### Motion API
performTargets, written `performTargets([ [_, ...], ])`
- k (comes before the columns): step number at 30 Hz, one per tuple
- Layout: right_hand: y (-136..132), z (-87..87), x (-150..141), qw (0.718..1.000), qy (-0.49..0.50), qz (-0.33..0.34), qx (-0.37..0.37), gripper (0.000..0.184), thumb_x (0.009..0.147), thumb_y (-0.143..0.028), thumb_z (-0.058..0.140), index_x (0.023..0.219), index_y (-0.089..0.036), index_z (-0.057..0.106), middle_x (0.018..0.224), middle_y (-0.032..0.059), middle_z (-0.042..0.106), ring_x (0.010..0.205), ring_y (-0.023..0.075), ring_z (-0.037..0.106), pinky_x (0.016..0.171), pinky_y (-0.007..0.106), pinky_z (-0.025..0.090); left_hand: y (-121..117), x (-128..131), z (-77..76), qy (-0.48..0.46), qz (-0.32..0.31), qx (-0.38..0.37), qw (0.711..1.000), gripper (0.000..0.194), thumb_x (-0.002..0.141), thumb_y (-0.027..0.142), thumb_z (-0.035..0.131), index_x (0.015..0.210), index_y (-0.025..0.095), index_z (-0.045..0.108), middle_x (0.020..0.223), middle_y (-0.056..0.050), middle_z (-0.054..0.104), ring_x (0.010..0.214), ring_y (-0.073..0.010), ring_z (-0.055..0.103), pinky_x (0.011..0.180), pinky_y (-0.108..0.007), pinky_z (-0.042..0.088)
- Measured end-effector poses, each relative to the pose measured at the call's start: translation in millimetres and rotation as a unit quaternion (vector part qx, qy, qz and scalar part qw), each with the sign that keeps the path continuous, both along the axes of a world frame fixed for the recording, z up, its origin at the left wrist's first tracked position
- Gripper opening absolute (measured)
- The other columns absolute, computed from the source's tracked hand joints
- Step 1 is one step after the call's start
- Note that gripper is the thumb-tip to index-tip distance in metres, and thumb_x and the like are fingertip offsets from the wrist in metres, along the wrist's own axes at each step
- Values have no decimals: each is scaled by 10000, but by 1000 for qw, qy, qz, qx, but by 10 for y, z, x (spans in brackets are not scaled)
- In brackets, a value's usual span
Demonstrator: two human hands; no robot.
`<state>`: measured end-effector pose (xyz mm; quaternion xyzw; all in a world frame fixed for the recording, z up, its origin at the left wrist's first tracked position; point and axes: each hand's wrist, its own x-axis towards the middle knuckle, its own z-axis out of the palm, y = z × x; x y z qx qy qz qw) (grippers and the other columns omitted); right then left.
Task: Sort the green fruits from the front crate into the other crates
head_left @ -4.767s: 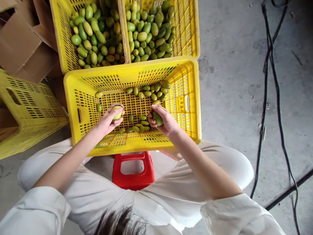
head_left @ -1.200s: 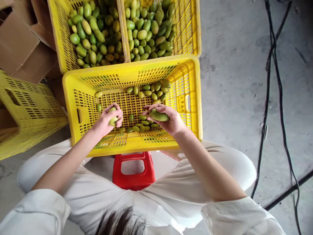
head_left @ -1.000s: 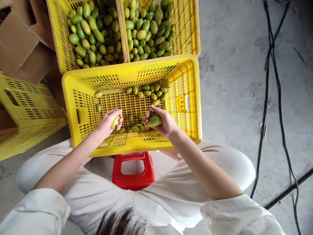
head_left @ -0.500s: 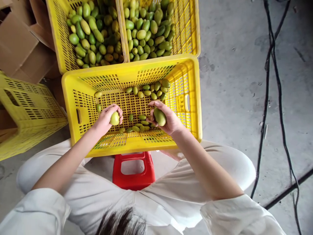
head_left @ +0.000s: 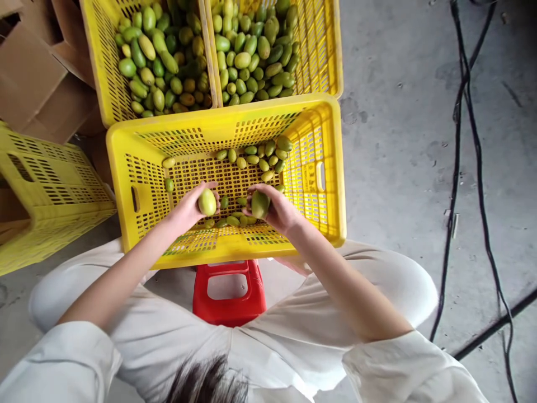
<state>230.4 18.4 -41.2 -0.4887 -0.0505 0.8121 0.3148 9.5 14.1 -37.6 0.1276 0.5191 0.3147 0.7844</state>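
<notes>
Over the near yellow crate (head_left: 226, 258), my left hand (head_left: 191, 207) is closed around a pale yellow-green oval fruit (head_left: 207, 202). Facing it, my right hand (head_left: 281, 208) holds a darker green oval fruit (head_left: 260, 205); some of its fingers are hidden behind the fruit. A small gap separates the two held fruits. In the crate below lie more green oval fruits, one group along the near side (head_left: 233, 221) and another in the far right part (head_left: 271, 150). Two single fruits rest toward the left, one of them a green fruit (head_left: 169, 184).
Two compartments of another yellow crate (head_left: 340, 50), beyond the near one, are heaped with similar fruits. Cardboard boxes (head_left: 31, 73) and a tilted yellow crate (head_left: 54, 196) stand at left. A red stool (head_left: 229, 310) is before me. Black cables (head_left: 474, 120) cross the right floor.
Both hands have moved inward, bringing the two fruits closer together. A yellowish fruit and a green one now show in the crate's right part, near where my right hand was.
</notes>
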Motion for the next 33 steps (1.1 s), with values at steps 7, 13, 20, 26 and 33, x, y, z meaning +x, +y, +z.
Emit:
performTargets([
  [7, 155, 135, 138, 997, 12, -33, 68, 323, 626, -199, 788, 902, -213, 621, 787, -9, 658, 676, 128, 622, 563, 234, 525, 192, -153, 141, 3, 53, 98, 994, 250, 747, 336, 779, 825, 178, 602, 812, -11, 636, 674, -121, 617, 598, -254, 532],
  [13, -84, -37, -63, 999, 4, 31, 13, 399, 559, -207, 853, 820, -202, 552, 654, -45, 586, 538, 91, 537, 390, 163, 340, -195, 114, -60, 46, -77, 90, 992, 348, 735, 440, 784, 827, 187, 562, 736, 15, 618, 586, -118, 609, 511, -238, 480],
  [20, -53, -59, -50, 1000, -9, 6, 21, 285, 684, -243, 773, 899, -218, 587, 749, -27, 633, 662, 126, 635, 584, 244, 555, -219, 84, -143, 82, -84, 28, 993, 269, 792, 377, 747, 904, 200, 578, 779, 9, 647, 627, -123, 637, 543, -232, 508],
  [26, 133, 108, 142, 993, 62, -56, 89, 318, 668, -166, 766, 945, -219, 619, 793, -27, 645, 664, 106, 614, 552, 198, 531, 230, -181, 79, 16, 23, 61, 998, 210, 808, 314, 700, 939, 159, 646, 931, -75, 693, 799, -176, 676, 624, -270, 552],
  [33, 52, -12, 46, 998, 66, -20, 10, 257, 750, -333, 723, 684, -178, 530, 600, -38, 540, 400, 32, 374, 302, 132, 250, 23, -81, -61, 67, -49, 132, 988, 248, 790, 364, 729, 847, 194, 557, 763, 13, 627, 593, -108, 596, 538, -235, 474],
])
